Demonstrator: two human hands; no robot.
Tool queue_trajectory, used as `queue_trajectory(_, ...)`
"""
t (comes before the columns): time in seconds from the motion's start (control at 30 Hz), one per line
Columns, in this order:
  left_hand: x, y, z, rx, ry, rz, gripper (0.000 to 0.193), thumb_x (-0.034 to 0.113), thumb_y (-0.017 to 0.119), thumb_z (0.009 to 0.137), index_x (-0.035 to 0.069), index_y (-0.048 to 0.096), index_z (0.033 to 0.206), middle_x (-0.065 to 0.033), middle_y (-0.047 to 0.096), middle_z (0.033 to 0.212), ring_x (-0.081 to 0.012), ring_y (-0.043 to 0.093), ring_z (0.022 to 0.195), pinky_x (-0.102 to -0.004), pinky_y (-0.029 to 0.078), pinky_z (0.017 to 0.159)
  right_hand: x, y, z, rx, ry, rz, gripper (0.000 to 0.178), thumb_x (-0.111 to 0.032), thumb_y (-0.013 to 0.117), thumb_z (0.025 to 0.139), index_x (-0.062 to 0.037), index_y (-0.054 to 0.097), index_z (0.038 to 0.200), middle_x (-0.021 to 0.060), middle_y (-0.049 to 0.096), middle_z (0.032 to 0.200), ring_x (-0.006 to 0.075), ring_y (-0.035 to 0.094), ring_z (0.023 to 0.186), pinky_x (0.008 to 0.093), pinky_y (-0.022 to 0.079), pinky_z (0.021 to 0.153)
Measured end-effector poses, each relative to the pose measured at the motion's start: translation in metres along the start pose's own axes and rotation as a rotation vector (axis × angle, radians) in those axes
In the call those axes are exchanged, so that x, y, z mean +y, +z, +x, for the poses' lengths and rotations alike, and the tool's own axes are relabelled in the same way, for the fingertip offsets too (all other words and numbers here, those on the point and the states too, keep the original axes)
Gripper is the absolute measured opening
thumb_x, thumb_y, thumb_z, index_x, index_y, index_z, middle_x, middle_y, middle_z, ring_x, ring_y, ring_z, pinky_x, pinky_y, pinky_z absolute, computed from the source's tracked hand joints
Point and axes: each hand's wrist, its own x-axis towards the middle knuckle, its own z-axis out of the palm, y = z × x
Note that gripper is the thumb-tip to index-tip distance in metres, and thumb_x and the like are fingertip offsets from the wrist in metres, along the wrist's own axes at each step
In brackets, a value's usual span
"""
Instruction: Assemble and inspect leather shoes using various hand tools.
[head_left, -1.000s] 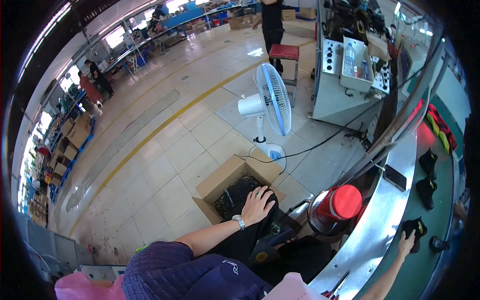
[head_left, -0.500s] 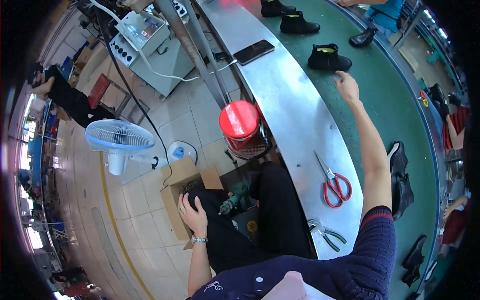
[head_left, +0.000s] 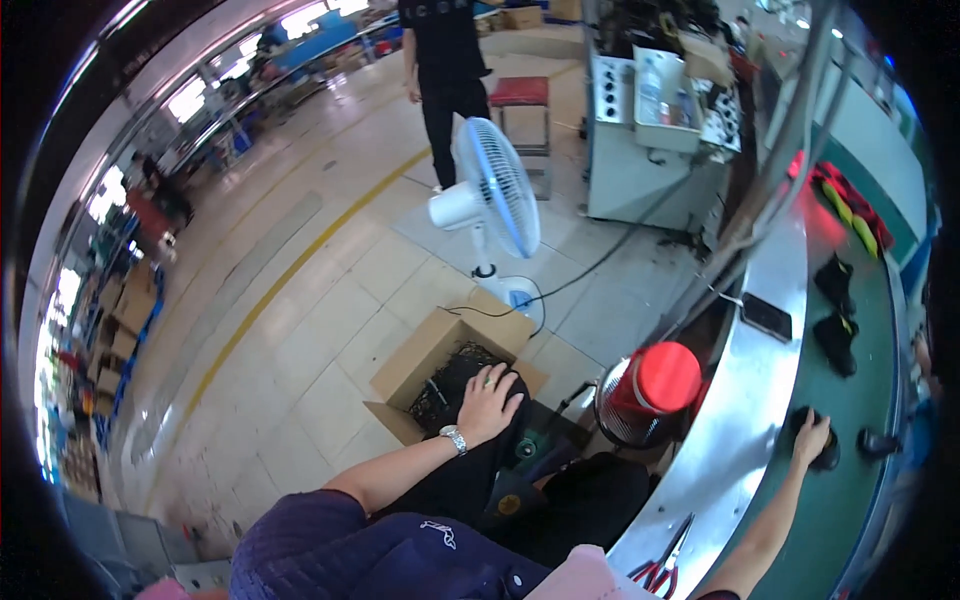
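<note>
Your right hand (head_left: 814,438) is on a black boot (head_left: 829,458), well apart from your left.
The boot lies on the green belt (head_left: 825,535) directly under your right fingers; whether they grip it, I cannot tell. Another shoe (head_left: 878,443) sits near it, to the right. Your left hand (head_left: 487,405) lies open on your knee (head_left: 510,430), fingers slightly spread.

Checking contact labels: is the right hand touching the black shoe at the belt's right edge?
Apart: the head view shows green belt between right hand and black shoe.
</note>
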Motion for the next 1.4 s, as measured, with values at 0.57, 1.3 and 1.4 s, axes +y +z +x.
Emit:
queue_trajectory(0.57, 0.023, -0.056, -0.005, 0.056, 0.105, -0.648, 0.051, 0.031, 0.069, 0.085, 0.004, 0.054, 0.126, -0.0195, 0.051, 0.132, -0.0349, 0.048, 0.123, -0.0429, 0.038, 0.105, -0.099, -0.291, -0.141, 0.183, -0.151, 0.622, 0.033, -0.025, 0.057, 0.097, 0.0034, 0.061, 0.113, 0.0021, 0.058, 0.096, 0.0074, 0.048, 0.075, 0.0194, 0.037, 0.067)
queue_trajectory(1.3, 0.024, -0.106, -0.085, -0.679, 0.145, -1.525, 0.126, 0.001, 0.084, 0.065, 0.014, -0.003, 0.155, -0.0077, 0.007, 0.161, -0.0185, 0.016, 0.146, -0.0358, 0.019, 0.117, -0.348, -0.254, -0.426, -0.694, -0.451, 0.830, 0.087, -0.031, 0.082, 0.073, -0.0029, 0.039, 0.143, 0.0228, 0.050, 0.134, 0.0380, 0.054, 0.120, 0.0419, 0.046, 0.100)
queue_trajectory(1.4, 0.019, -0.103, -0.091, -0.697, 0.198, -1.461, 0.129, 0.004, 0.086, 0.063, 0.013, -0.003, 0.155, -0.0082, 0.007, 0.161, -0.0203, 0.015, 0.147, -0.0369, 0.019, 0.118, -0.337, -0.249, -0.435, -0.662, -0.498, 0.812, 0.079, -0.017, 0.077, 0.077, -0.0032, 0.038, 0.144, 0.0223, 0.049, 0.136, 0.0381, 0.053, 0.122, 0.0415, 0.045, 0.102)
